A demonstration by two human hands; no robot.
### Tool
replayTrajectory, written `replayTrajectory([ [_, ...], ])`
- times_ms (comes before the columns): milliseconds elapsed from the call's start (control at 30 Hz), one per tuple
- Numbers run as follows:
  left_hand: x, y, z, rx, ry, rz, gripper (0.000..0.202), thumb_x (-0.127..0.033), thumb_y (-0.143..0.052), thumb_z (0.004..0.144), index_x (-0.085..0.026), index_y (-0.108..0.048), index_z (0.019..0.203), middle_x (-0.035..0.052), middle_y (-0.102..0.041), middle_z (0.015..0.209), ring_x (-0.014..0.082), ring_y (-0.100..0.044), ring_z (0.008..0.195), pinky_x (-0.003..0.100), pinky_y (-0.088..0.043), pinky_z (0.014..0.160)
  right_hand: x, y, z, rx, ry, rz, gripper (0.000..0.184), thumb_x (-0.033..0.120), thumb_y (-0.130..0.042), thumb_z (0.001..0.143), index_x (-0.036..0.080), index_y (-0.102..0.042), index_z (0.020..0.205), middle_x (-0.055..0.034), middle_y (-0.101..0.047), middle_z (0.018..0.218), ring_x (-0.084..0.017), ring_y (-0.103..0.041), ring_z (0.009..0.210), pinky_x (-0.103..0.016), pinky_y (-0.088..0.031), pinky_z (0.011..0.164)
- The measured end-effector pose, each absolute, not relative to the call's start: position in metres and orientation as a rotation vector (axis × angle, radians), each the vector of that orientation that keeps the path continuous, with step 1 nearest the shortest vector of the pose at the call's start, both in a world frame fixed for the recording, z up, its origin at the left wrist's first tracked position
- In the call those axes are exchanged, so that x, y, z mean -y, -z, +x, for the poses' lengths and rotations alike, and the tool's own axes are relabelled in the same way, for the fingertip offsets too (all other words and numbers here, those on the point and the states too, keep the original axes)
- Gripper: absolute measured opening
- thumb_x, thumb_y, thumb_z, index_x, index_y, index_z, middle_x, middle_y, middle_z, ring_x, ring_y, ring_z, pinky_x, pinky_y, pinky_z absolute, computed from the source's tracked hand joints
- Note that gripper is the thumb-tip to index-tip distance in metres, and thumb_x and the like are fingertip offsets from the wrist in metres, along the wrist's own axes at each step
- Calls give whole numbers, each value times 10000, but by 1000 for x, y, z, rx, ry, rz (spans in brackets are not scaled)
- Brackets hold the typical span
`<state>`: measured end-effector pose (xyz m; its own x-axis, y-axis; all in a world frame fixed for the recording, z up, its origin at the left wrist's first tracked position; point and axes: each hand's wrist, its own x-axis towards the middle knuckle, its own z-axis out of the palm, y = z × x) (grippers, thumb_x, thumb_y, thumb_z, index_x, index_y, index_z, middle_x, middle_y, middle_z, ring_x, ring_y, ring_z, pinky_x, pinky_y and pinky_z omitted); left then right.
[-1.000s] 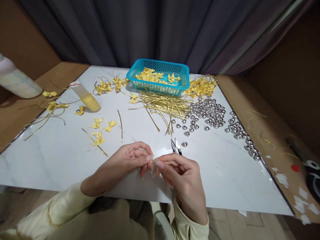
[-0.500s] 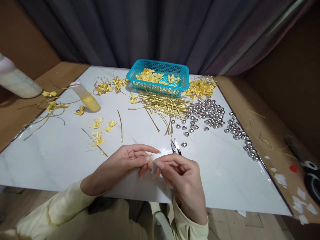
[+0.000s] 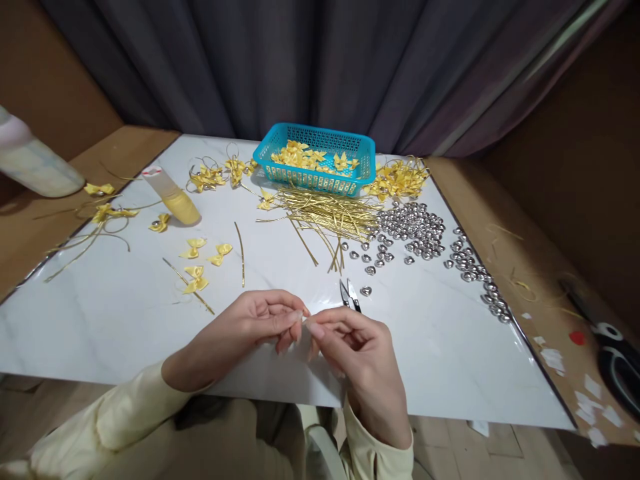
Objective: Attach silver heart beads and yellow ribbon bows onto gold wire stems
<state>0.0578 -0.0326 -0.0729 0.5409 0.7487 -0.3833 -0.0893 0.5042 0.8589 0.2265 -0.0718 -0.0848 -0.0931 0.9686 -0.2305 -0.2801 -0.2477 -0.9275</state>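
Note:
Thumb and fingers of my left hand (image 3: 267, 323) are pinched together, and my right hand (image 3: 353, 340) pinches right beside them, fingertips almost touching. Whatever lies between the fingertips is too small and hidden to name. Just beyond my right hand are thread snips (image 3: 350, 295) with their blades apart, and a single silver heart bead (image 3: 366, 291). To the left of my hands lie several yellow ribbon bows (image 3: 219, 253), a gold cord piece (image 3: 240, 253) and another gold strip under one bow.
A turquoise basket (image 3: 313, 181) holds yellow bows at the back. Before it lie a bundle of gold cords (image 3: 330, 212) and a heap of silver heart beads (image 3: 415, 227). A tilted yellow tube (image 3: 180, 203) stands left; black-handled scissors (image 3: 617, 360) and paper scraps (image 3: 553, 359) lie right.
Both hands' fingertips have drawn closer together; my left index finger has curled in toward the pinch. The view has shifted slightly; objects on the table stay in place.

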Motion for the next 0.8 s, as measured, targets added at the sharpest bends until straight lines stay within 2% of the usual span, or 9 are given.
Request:
replayTrajectory([
  [67, 32, 71, 59, -866, -632, 882, 185, -298, -664, 843, -146, -629, 944, -33, -572, 609, 78, -463, 535, 206, -308, 523, 72, 85, 226, 904, -1549, -1126, 97, 280, -731, 780, 185, -724, 766, 14, -647, 566, -65, -471, 459, -200, -365, 465],
  [167, 32, 68, 59, -936, -705, 832, 334, -264, -671, 840, -173, -564, 1143, -48, -562, 625, 75, -447, 533, 198, -283, 497, 72, 85, 226, 895, -1533, -1136, 108, 284, -725, 793, 179, -722, 767, 15, -649, 565, -55, -443, 443, -194, -353, 454],
  [300, 33, 71, 56, -852, -635, 720, 407, -212, -691, 816, -153, -566, 1199, -46, -544, 625, 66, -454, 545, 182, -307, 506, 72, 87, 225, 862, -1464, -1085, 110, 281, -726, 797, 174, -719, 775, -5, -682, 611, -71, -489, 459, -203, -402, 475],
  [467, 39, 76, 58, -512, -343, 674, 621, -400, -748, 769, -127, -496, 1266, -34, -583, 612, 67, -448, 459, 189, -327, 448, 72, 89, 219, 776, -1327, -1080, 108, 293, -734, 791, 188, -716, 772, -24, -723, 669, -115, -587, 531, -244, -502, 574],
  [533, 42, 73, 62, -509, -291, 722, 635, -395, -735, 782, -142, -447, 1289, -30, -614, 632, 73, -476, 457, 190, -347, 458, 73, 88, 216, 755, -1287, -1102, 110, 298, -743, 786, 192, -717, 779, -27, -733, 684, -129, -626, 583, -252, -526, 628],
  [600, 42, 70, 65, -578, -279, 815, 485, -328, -706, 796, -151, -498, 1197, -32, -628, 636, 79, -512, 471, 193, -367, 485, 75, 87, 212, 739, -1272, -1120, 114, 302, -746, 784, 193, -716, 793, -29, -741, 704, -142, -656, 619, -264, -543, 667],
  [667, 42, 67, 67, -655, -280, 915, 237, -298, -670, 789, -138, -582, 939, -33, -611, 608, 79, -520, 466, 204, -388, 517, 76, 85, 210, 736, -1281, -1121, 120, 305, -747, 783, 191, -713, 799, -32, -744, 721, -158, -681, 653, -273, -553, 680],
  [733, 41, 65, 68, -680, -277, 968, 177, -301, -645, 775, -142, -568, 773, -33, -593, 585, 77, -505, 441, 219, -400, 528, 76, 85, 209, 739, -1305, -1103, 119, 301, -744, 788, 189, -706, 805, -34, -745, 733, -169, -697, 689, -276, -557, 692],
  [800, 40, 66, 68, -679, -286, 980, 161, -291, -637, 773, -146, -567, 767, -34, -595, 583, 79, -500, 435, 224, -400, 529, 76, 85, 208, 741, -1354, -1064, 118, 297, -738, 798, 188, -696, 815, -34, -744, 742, -168, -700, 697, -278, -557, 699],
])
